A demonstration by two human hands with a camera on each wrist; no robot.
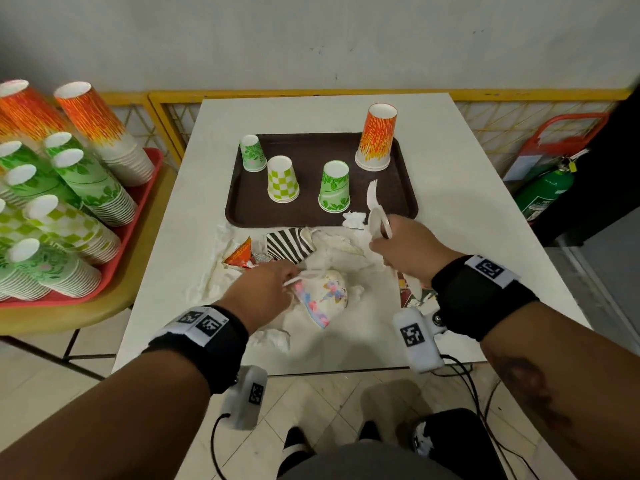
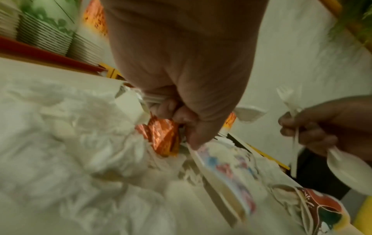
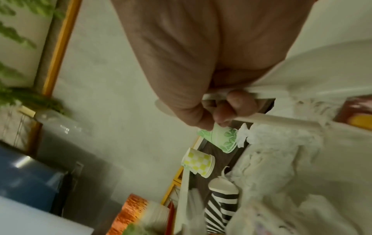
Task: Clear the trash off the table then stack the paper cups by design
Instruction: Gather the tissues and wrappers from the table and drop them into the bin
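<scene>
Trash lies heaped on the white table: crumpled napkins, a crushed zebra-striped cup, a crushed orange cup and a flattened pastel cup. My left hand grips a white plastic utensil on top of the pastel cup. My right hand holds a white plastic fork and spoon above the tray's near right corner; their handles show under its fingers. Four upside-down cups stand on the brown tray: orange flame, green floral, checked, green leaf.
A red tray on the yellow side table to the left carries several tall stacks of cups. A yellow railing runs behind the table. A green fire extinguisher stands on the floor at right. A red-patterned scrap lies near the right wrist.
</scene>
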